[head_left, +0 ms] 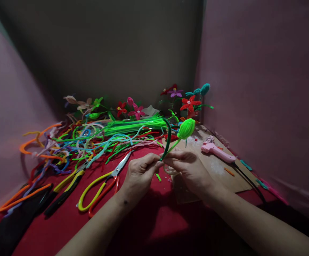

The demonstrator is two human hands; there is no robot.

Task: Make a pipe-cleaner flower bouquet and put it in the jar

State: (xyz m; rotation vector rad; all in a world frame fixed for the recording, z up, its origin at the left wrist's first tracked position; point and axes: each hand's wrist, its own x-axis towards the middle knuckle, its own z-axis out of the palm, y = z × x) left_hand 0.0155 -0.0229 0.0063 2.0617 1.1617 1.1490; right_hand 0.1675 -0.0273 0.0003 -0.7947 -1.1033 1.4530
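Observation:
My left hand [142, 173] pinches a dark green pipe cleaner [168, 137], which curves up above my fingers. My right hand [185, 167] is closed on the light green stem of a pipe-cleaner flower bud [186, 128]. The bright green bud points up and to the right. Both sets of fingertips meet where the dark pipe cleaner crosses the stem, and the exact grip there is partly hidden. Left of my left hand lie scissors [101, 190] with yellow and red handles, blades pointing away from me.
Pliers [66, 190] lie left of the scissors, near tangled coloured pipe cleaners [71, 145]. Behind is a bundle of green pipe cleaners [135, 125]. A pink glue gun [218, 151] rests on cardboard [213, 177] at right, its black cord trailing. Finished flowers [137, 111] line the back wall.

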